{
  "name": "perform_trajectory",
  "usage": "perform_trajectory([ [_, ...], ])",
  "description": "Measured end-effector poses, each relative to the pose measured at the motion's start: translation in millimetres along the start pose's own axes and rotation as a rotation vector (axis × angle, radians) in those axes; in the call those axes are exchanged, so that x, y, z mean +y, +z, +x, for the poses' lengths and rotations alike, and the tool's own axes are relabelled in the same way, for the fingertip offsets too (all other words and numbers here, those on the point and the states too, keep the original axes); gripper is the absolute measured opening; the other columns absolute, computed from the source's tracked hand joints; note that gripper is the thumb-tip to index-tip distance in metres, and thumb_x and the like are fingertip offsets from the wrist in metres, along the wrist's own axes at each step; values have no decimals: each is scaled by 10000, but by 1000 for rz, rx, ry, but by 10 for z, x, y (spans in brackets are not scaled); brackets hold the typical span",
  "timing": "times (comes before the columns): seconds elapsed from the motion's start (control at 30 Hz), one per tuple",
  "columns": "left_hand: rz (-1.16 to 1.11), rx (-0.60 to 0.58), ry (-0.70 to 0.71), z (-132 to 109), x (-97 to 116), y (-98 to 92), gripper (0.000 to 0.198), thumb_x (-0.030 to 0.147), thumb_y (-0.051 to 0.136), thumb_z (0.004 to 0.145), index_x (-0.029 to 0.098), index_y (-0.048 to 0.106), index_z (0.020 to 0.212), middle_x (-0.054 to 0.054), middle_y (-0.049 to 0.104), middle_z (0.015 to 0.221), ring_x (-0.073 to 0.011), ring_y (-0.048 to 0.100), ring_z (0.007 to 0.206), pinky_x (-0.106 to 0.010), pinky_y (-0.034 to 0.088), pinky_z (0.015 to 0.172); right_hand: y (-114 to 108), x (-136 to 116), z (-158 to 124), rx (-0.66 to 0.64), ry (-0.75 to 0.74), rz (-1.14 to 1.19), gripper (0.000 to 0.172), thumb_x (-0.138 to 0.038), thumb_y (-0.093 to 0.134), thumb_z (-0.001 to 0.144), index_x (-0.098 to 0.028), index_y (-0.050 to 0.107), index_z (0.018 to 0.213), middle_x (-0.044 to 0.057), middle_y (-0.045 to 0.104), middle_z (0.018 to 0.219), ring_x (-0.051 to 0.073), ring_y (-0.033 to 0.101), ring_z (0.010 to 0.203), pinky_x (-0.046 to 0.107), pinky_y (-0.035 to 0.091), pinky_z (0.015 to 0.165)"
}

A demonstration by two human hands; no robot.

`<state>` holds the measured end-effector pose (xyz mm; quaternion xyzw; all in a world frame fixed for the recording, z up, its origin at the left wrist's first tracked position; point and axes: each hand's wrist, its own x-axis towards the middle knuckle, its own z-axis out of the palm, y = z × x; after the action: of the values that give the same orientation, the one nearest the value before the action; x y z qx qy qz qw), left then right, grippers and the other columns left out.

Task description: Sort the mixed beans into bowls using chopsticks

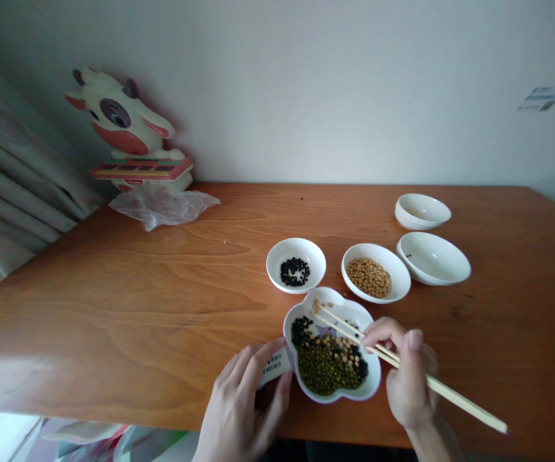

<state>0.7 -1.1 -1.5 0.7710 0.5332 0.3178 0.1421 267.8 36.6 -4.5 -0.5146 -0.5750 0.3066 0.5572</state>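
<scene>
No legible text, blurred dark characters on a paper slip [273,367], smeared print on a wall label [541,98]

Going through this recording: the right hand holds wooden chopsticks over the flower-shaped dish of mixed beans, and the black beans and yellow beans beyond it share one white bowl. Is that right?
No, they don't share a bowl. The head view shows the black beans in the left bowl and the yellow beans in a separate right bowl. The rest stands.

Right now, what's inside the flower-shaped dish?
Small green beans, black beans, yellow beans, chopsticks held over them. The pile hides most of the dish's floor; a printed design shows.
</scene>
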Motion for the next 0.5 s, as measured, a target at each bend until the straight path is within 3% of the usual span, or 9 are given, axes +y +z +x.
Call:
perform_trajectory([
  [0.27,4,1,-8,-14,-4,-2,370,297,632,1052,257,579,1415,-68,751,1093,-213,755,954,-317,640,845,-7,-19,27,19,-3,13,641,-475,288,1161,-220,723,765,45,683,698,198,663,738,324,491,685],
  [0.5,4,1,-2,-8,8,-7,368,273,627,1049,249,580,1414,-82,753,1100,-225,755,955,-324,636,842,-99,-95,84,-7,-36,-12,779,-657,244,1109,-220,742,700,60,685,659,184,617,613,306,450,545],
])
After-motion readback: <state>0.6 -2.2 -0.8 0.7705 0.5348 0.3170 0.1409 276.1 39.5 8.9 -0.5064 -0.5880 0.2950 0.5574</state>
